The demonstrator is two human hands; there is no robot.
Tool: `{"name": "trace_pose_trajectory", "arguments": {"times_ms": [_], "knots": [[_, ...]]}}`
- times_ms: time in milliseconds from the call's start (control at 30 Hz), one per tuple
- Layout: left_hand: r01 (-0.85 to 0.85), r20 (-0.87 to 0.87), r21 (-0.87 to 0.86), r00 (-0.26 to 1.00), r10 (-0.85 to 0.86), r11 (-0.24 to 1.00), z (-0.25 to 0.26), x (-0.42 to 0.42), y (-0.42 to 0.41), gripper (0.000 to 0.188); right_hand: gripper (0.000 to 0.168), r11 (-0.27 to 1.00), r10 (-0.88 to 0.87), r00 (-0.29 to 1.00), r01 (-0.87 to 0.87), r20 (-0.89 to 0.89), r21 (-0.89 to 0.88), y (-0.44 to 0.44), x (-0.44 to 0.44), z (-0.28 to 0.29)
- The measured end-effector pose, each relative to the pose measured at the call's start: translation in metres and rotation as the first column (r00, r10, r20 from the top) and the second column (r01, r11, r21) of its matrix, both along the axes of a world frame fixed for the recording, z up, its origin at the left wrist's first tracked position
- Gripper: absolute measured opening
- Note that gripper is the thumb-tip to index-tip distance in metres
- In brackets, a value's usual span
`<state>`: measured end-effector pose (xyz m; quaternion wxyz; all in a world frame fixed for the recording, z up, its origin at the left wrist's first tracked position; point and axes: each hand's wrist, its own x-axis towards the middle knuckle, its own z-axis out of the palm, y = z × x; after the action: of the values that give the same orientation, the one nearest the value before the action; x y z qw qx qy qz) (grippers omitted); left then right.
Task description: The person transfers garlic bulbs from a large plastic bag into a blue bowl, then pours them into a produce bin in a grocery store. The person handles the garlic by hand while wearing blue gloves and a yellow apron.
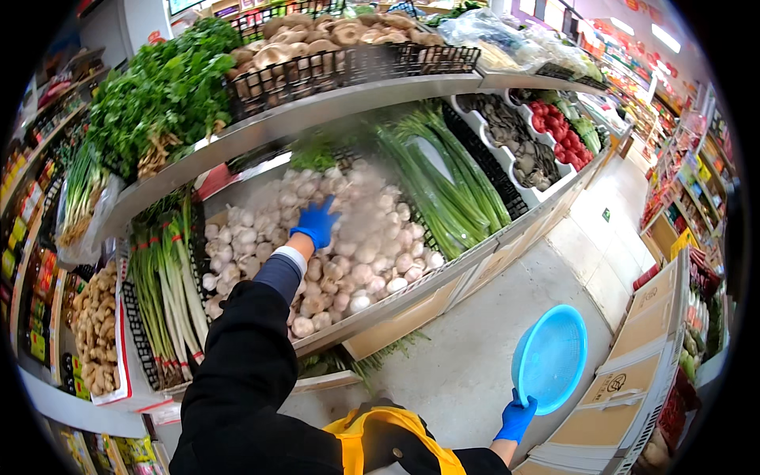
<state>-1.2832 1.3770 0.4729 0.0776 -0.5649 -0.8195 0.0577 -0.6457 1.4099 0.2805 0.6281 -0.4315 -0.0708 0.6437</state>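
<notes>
My left hand (316, 222), in a blue glove, reaches out over a broad heap of garlic bulbs (362, 276). Its fingers are spread with nothing between them; whether they touch the bulbs cannot be made out. Down at the lower right, my right hand (515, 418), also gloved in blue, grips the rim of a light-blue plastic colander (552, 359). The colander is tilted above the floor, and no produce shows inside it. Green stalks (448, 184) lie to the right of the garlic, and banded leeks (169, 291) to its left.
A metal-edged shelf (380, 98) crosses above the garlic, bearing mushrooms in a black crate (350, 65) and leafy herbs (166, 77). Ginger (95, 332) sits at far left. White boxes (549, 172) stand beyond the stalks. Cardboard boxes (611, 392) line the right side of the aisle floor (469, 344).
</notes>
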Motion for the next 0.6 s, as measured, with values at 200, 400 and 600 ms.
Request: {"name": "trace_pose_trajectory", "arguments": {"times_ms": [200,400,600], "knots": [[-0.11,0.139,0.058,0.985,0.101,0.992,-0.008,-0.018,0.001,0.029,0.026,1.0,0.006,1.0,-0.006,0.007,-0.006,0.019,0.007,-0.029],[-0.02,0.011,0.158,1.0,0.018,0.987,0.013,-0.006,-0.099,0.019,0.023,0.996,0.078,0.997,-0.079,-0.018,-0.039,0.031,-0.027,-0.016],[-0.226,0.15,0.269,0.97,0.191,0.936,-0.027,0.016,-0.227,0.023,0.037,0.973,0.215,0.977,-0.214,0.0,-0.09,0.02,-0.078,0.022]]}}
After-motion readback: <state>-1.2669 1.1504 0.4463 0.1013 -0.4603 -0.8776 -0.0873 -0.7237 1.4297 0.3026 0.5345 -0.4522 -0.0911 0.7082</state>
